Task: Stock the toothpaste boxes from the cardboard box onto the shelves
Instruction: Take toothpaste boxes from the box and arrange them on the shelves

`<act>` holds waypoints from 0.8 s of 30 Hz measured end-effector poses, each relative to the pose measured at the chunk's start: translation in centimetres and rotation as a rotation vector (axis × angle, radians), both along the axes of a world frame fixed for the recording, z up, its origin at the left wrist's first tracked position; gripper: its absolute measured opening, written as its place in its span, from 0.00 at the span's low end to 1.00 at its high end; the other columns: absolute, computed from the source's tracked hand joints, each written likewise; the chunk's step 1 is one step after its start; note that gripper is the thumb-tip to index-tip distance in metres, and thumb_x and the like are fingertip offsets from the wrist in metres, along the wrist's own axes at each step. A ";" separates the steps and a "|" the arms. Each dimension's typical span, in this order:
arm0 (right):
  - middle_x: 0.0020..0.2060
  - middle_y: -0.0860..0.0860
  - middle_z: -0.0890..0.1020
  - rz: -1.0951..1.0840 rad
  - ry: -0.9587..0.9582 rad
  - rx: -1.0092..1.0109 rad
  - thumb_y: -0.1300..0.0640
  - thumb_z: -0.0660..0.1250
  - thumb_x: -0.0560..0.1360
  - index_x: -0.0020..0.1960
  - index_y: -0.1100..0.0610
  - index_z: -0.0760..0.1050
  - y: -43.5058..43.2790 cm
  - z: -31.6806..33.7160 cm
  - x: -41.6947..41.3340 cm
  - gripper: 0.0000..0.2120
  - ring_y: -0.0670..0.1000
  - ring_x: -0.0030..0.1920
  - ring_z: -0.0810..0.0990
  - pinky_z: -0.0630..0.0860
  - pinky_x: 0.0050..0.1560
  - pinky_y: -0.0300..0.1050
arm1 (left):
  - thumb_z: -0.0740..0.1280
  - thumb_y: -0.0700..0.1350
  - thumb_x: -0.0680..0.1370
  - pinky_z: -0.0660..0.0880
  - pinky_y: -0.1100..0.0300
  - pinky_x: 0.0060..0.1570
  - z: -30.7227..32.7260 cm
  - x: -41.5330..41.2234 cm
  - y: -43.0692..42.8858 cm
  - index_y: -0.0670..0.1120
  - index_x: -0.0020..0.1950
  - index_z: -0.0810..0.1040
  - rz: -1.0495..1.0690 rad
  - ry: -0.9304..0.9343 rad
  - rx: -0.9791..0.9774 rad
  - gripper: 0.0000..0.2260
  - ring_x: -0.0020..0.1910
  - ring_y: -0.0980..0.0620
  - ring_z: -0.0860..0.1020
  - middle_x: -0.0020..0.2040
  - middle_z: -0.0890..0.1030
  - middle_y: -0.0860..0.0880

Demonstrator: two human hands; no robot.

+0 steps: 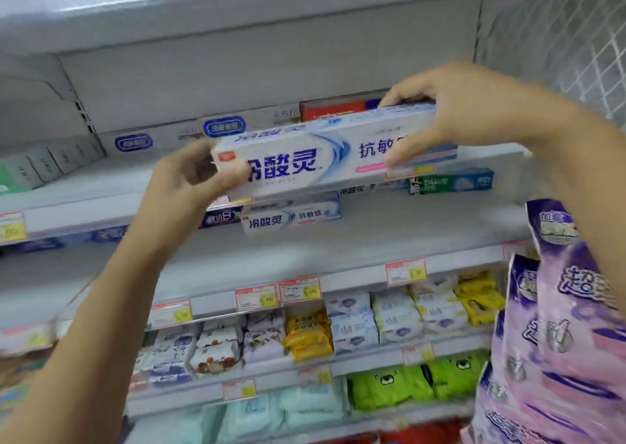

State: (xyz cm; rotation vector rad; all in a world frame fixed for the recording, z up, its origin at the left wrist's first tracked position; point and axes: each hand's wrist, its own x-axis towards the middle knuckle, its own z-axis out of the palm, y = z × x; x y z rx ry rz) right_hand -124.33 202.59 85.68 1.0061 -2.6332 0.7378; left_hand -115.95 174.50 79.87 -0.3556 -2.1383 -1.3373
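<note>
I hold a long white and blue toothpaste box [315, 153] level in front of the upper shelf [84, 186]. My left hand [193, 175] grips its left end and my right hand [437, 118] grips its right end from above. Behind it on that shelf stand more toothpaste boxes, among them a red one [333, 109] and white ones with blue labels [135, 142]. One shelf lower lies a matching white and blue box [291, 218] and a green box [452, 182]. The cardboard box is out of view.
Lower shelves carry packets of wipes and tissues in white, yellow [306, 337] and green [389, 387]. Purple bags [559, 325] hang at the right, close to my right forearm. Price tags [255, 297] line the shelf edges. A wire grid panel [576, 36] stands at the upper right.
</note>
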 end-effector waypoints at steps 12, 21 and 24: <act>0.52 0.44 0.80 -0.028 -0.253 0.037 0.47 0.77 0.65 0.57 0.50 0.76 -3.7 -13.0 -5.7 0.23 0.43 0.44 0.77 0.71 0.40 0.37 | 0.69 0.48 0.76 0.76 0.60 0.52 -12.6 -3.4 -3.5 0.46 0.59 0.75 0.198 -0.374 -0.015 0.14 0.54 0.54 0.79 0.54 0.80 0.53; 0.69 0.52 0.70 -0.150 -0.374 0.023 0.48 0.76 0.68 0.68 0.54 0.69 -12.0 -15.9 -13.2 0.33 0.54 0.67 0.70 0.65 0.59 0.41 | 0.64 0.50 0.79 0.70 0.55 0.60 -14.8 -8.7 -8.5 0.39 0.70 0.68 0.506 -0.589 -0.346 0.23 0.64 0.43 0.74 0.66 0.75 0.41; 0.66 0.54 0.72 -0.238 -0.348 -0.152 0.52 0.78 0.66 0.66 0.57 0.70 -13.5 -17.4 -14.6 0.33 0.54 0.64 0.72 0.68 0.56 0.40 | 0.66 0.51 0.78 0.69 0.51 0.63 -14.4 -10.6 -9.6 0.37 0.72 0.65 0.480 -0.678 -0.301 0.27 0.66 0.41 0.72 0.69 0.72 0.39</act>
